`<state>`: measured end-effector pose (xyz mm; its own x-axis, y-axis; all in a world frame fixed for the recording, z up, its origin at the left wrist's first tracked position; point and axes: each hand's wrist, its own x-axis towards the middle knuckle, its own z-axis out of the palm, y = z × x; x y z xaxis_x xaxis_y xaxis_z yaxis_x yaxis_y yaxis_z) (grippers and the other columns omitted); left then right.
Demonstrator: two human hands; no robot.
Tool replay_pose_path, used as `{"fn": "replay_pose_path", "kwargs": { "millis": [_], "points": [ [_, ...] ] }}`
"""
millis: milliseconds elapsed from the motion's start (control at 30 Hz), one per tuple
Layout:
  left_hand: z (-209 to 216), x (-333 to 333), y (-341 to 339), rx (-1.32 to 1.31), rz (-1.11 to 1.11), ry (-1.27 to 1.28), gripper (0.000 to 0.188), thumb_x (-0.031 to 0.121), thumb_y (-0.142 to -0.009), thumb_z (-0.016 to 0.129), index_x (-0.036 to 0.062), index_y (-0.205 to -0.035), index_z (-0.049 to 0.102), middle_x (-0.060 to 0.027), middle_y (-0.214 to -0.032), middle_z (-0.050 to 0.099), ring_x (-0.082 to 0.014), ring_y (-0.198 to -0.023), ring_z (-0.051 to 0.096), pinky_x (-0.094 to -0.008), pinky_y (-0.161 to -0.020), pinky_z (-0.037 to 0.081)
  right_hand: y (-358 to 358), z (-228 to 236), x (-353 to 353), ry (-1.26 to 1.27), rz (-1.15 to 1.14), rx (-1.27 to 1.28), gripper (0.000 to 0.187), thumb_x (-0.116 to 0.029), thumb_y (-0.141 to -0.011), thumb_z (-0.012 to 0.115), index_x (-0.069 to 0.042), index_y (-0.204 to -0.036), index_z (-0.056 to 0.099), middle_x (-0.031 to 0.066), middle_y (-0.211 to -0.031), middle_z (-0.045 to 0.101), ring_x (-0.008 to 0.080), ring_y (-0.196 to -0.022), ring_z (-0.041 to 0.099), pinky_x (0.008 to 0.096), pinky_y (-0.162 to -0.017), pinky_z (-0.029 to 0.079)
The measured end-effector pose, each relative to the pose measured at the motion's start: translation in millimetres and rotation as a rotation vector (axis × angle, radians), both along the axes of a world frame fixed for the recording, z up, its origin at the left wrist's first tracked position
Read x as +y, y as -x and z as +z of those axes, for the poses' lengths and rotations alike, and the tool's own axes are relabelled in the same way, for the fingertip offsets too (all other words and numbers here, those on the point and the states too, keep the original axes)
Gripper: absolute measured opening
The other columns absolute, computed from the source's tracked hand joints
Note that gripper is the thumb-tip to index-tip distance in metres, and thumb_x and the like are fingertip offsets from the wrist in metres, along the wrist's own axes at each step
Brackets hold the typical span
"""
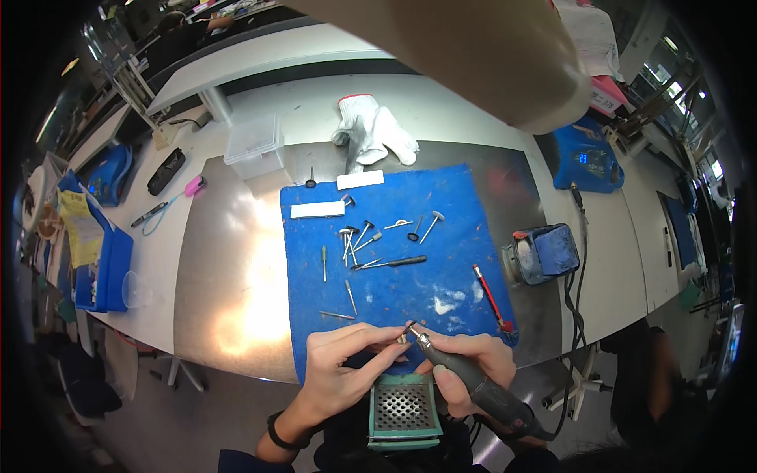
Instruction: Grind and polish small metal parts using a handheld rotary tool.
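My right hand (479,364) is wrapped round a dark rotary handpiece (493,398), whose cable runs off to the right. A small dark disc bit (409,325) sits at the handpiece's metal nose. Between the thumb and fingertips of my left hand (341,361) is a small pale piece (403,339), mostly covered by the fingers. Bit and piece are close together; whether they touch I cannot tell. Both hands are over the near edge of a blue cloth (465,197), just above a green-framed tray with a perforated metal plate (404,406).
Several grinding bits (349,236) and a dark-handled tool (406,261) lie on the cloth, with a red stick (489,292) at right. Around it are white gloves (377,130), a clear box (254,144), a blue control unit (583,158) and a blue-lidded container (552,252). A lamp (489,55) hangs overhead.
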<state>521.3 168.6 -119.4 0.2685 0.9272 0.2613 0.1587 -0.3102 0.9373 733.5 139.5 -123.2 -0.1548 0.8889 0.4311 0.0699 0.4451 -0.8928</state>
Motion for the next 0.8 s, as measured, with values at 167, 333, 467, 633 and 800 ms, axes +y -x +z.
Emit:
{"fn": "replay_pose_path", "kwargs": {
  "millis": [167,333,467,633,800],
  "points": [
    [2.6,0.8,0.8,0.024,-0.015,0.007,0.022,-0.004,-0.088,0.079,-0.0057,-0.110,0.077,-0.0151,-0.094,0.079,-0.0199,-0.082,0.079,-0.0266,-0.071,0.061,0.4,-2.6,0.5,-0.047,0.004,-0.075,0.034,-0.013,-0.094,0.070,0.010,-0.117,0.059,0.0320,-0.097,0.075,0.0236,-0.073,0.078,0.0312,-0.064,0.063],
    [2.4,1.4,2.6,0.038,-0.020,0.013,0.022,-0.004,-0.088,0.079,-0.0061,-0.110,0.076,-0.0155,-0.094,0.079,-0.0206,-0.083,0.079,-0.0270,-0.072,0.061,6.4,-5.5,1.6,-0.077,-0.040,-0.107,0.032,-0.008,-0.087,0.072,0.006,-0.114,0.065,0.0287,-0.100,0.076,0.0180,-0.066,0.075,0.0261,-0.059,0.057],
    [1.5,2.4,2.0,0.029,-0.028,0.010,0.023,-0.004,-0.089,0.078,-0.0059,-0.111,0.076,-0.0156,-0.094,0.079,-0.0209,-0.082,0.079,-0.0269,-0.071,0.061,5.8,-5.7,5.1,-0.145,-0.049,-0.123,0.035,-0.002,-0.077,0.073,0.002,-0.112,0.068,0.0301,-0.108,0.076,0.0127,-0.057,0.071,0.0213,-0.051,0.050],
    [4.8,2.2,4.1,0.041,-0.033,-0.017,0.025,-0.003,-0.089,0.078,-0.0053,-0.113,0.076,-0.0157,-0.093,0.079,-0.0210,-0.081,0.079,-0.0270,-0.070,0.060,3.1,-2.5,-1.9,-0.071,-0.018,-0.100,0.030,-0.009,-0.087,0.072,0.005,-0.113,0.067,0.0239,-0.093,0.075,0.0166,-0.064,0.073,0.0271,-0.060,0.057],
    [1.4,3.4,2.2,0.037,-0.046,-0.029,0.025,-0.003,-0.088,0.078,-0.0050,-0.113,0.076,-0.0156,-0.093,0.078,-0.0207,-0.079,0.078,-0.0271,-0.068,0.059,2.6,-1.1,-2.3,0.016,-0.038,-0.089,0.028,-0.013,-0.096,0.070,0.009,-0.113,0.065,0.0186,-0.076,0.074,0.0218,-0.073,0.079,0.0371,-0.075,0.066]
  ]
}}
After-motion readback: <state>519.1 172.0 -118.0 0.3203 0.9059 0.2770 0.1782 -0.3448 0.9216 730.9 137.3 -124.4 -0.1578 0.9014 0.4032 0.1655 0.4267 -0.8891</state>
